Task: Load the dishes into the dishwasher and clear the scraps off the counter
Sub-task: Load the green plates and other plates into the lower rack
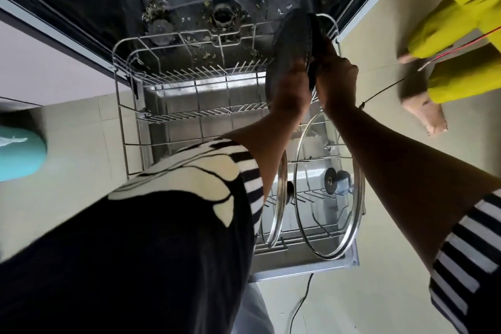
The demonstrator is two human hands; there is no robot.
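The dishwasher's lower wire rack is pulled out over the open door. At its far right corner both hands hold dark round plates on edge. My left hand grips the larger dark plate. My right hand grips a second dark plate just to its right, seen edge-on. Two glass lids stand upright in the near right of the rack: a large lid and a smaller lid. Food scraps lie on the floor of the dishwasher tub.
Another person in yellow clothing stands barefoot on the tiled floor to the right, one foot close to the rack. A teal object sits at the left edge. A black cable runs across the floor in front of the door.
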